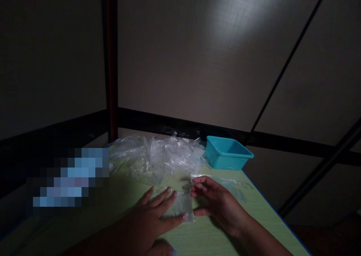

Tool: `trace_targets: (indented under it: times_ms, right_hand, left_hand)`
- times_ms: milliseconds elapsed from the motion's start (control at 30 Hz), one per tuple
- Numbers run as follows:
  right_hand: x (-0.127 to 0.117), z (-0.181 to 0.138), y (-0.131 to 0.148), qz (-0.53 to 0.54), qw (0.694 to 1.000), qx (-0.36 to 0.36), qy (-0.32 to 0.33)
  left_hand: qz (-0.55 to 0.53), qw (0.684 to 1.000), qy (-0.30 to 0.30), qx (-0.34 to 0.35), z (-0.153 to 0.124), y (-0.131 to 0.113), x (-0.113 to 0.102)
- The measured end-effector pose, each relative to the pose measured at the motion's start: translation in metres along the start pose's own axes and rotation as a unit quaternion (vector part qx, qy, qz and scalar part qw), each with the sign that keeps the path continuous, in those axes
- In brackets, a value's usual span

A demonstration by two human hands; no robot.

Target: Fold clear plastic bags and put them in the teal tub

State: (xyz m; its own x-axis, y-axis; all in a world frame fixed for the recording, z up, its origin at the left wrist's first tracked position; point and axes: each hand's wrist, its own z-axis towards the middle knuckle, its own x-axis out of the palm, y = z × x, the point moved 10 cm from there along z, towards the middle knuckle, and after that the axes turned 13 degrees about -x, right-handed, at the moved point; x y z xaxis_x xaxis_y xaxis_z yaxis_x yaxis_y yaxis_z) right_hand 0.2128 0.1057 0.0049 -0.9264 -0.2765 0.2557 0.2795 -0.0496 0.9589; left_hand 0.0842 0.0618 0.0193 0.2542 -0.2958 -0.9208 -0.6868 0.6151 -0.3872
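Observation:
A small clear plastic bag (180,207) lies flat on the pale green table (214,237) near its front. My left hand (153,218) rests on it with fingers stretched flat and spread, pressing the bag down. My right hand (216,203) is at the bag's right edge, fingers curled in a pinch on the plastic. The scene is dim, so what the bag holds cannot be made out.
A heap of clear plastic bags (155,156) lies at the back of the table. A turquoise plastic tub (227,152) stands at the back right corner. A blurred blue patch (70,177) sits at the left. The table's blue right edge (270,207) runs diagonally.

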Motion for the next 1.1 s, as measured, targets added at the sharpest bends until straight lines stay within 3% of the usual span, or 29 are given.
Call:
trace_targets:
  times_ms: [200,300,367,467,600,767,900,967,1033,1100]
  right_hand:
    - [0.002,-0.001,0.002,-0.031,0.999,-0.009,0.005]
    - [-0.004,0.002,0.008,-0.169,0.984,-0.050,0.015]
    - [0.000,0.002,0.022,-0.331,0.934,-0.126,0.043]
    - [0.021,-0.005,0.035,-0.501,0.829,-0.222,0.115]
    - [0.035,-0.010,0.028,-0.557,0.775,-0.235,0.185]
    - [0.035,-0.013,0.012,-0.585,0.752,-0.172,0.251]
    - [0.041,-0.021,0.003,-0.570,0.750,-0.128,0.310]
    - [0.044,-0.025,-0.002,-0.560,0.750,-0.108,0.336]
    - [0.045,-0.027,-0.006,-0.554,0.749,-0.093,0.350]
    - [0.044,-0.027,-0.010,-0.555,0.747,-0.083,0.356]
  left_hand:
    - [0.011,1.000,0.003,-0.002,0.001,0.003,0.005]
    - [0.010,1.000,0.000,-0.004,0.000,0.002,0.004]
    - [0.012,1.000,-0.004,-0.009,0.000,0.002,0.002]
    - [0.018,1.000,-0.017,-0.005,0.000,0.000,-0.002]
    - [0.032,0.999,-0.036,-0.002,0.001,0.000,-0.004]
    - [0.054,0.993,-0.100,-0.008,0.002,0.007,-0.005]
    - [0.087,0.962,-0.250,-0.059,-0.003,0.018,-0.025]
    - [0.097,0.946,-0.297,-0.091,-0.006,0.022,-0.034]
    - [0.093,0.951,-0.280,-0.095,-0.005,0.021,-0.033]
    - [0.081,0.974,-0.198,-0.072,0.001,0.016,-0.021]
